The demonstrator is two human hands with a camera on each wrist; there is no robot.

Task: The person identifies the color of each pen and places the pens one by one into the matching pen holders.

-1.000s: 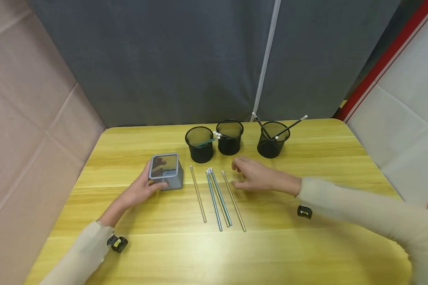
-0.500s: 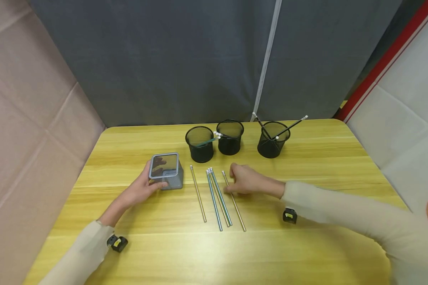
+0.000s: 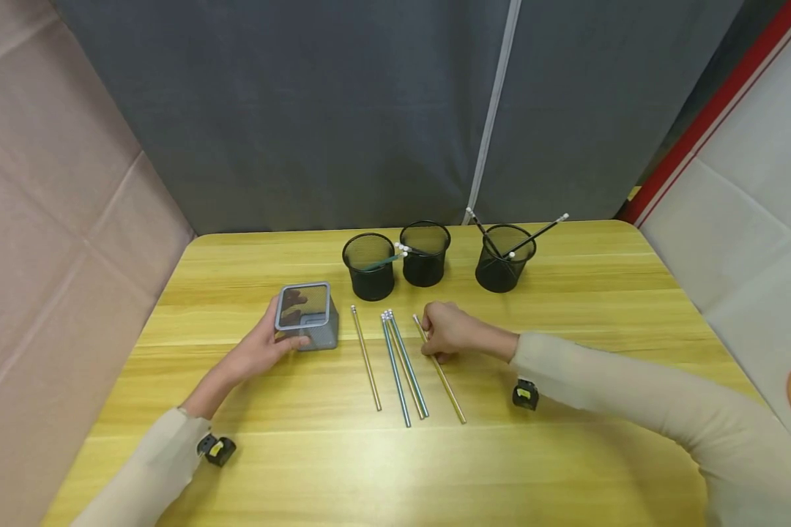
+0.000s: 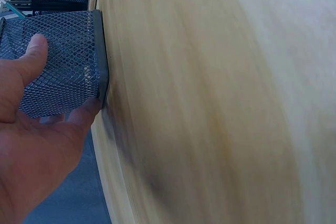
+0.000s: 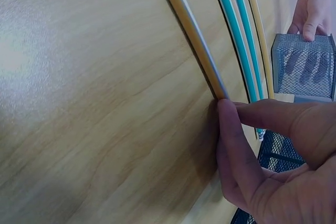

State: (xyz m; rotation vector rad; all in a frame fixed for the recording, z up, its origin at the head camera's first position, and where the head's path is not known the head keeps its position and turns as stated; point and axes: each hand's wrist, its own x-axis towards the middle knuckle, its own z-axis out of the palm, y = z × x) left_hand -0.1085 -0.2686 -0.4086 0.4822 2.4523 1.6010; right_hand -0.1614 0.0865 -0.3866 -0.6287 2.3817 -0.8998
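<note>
Head view: my right hand [image 3: 455,329] pinches a gold pencil [image 3: 448,388] right of the mesh box [image 3: 332,326], past the pencil bundle [image 3: 405,367]; my left hand [image 3: 255,356] grips the box. Step, I judge: picking up. Next calls for a firm pinch, lifting clear.

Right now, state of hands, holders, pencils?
Left hand: grips gray holder
Right hand: pinches gold pencil
Gray holder: upright, no pencils visible inside
Gold pencil: pinched, whether lifted unclear
Left cup: upright, green pencil inside
Middle cup: upright, black pencil inside
Right cup: upright, black pencils inside
Loose pencils: lying flat
</note>
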